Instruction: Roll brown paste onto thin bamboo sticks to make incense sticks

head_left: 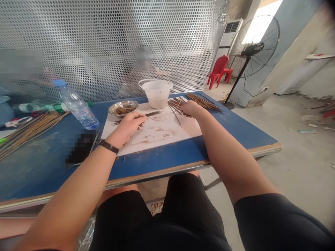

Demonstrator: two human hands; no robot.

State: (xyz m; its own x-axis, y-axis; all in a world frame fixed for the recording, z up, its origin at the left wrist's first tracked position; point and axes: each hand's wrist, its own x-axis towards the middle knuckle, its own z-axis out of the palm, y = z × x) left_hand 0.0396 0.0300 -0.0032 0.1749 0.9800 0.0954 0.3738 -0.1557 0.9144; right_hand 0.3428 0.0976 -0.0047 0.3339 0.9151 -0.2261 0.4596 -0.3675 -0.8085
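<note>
My left hand [131, 126], with a dark band on its wrist, is over the left part of the white sheet [157, 134]. Its thumb and fingers are drawn together; anything between them is too small to make out. Beside it lie thin dark sticks [154, 113] and a metal bowl [111, 108] with brown pieces [122, 111] in it. At the sheet's right, my right hand [193, 110] has its fingers closed on a thin light stick [179, 104], above a row of brown sticks [172, 101]. A slim pointed rod [176, 116] lies close by.
A white bucket [158, 94] stands behind the sheet, and another stick bundle [202, 101] lies right. Leftward are a water bottle [78, 106], a blurred dark device [81, 148] and long brown sticks [34, 130]. A perforated metal screen [104, 45] backs the blue table [235, 129].
</note>
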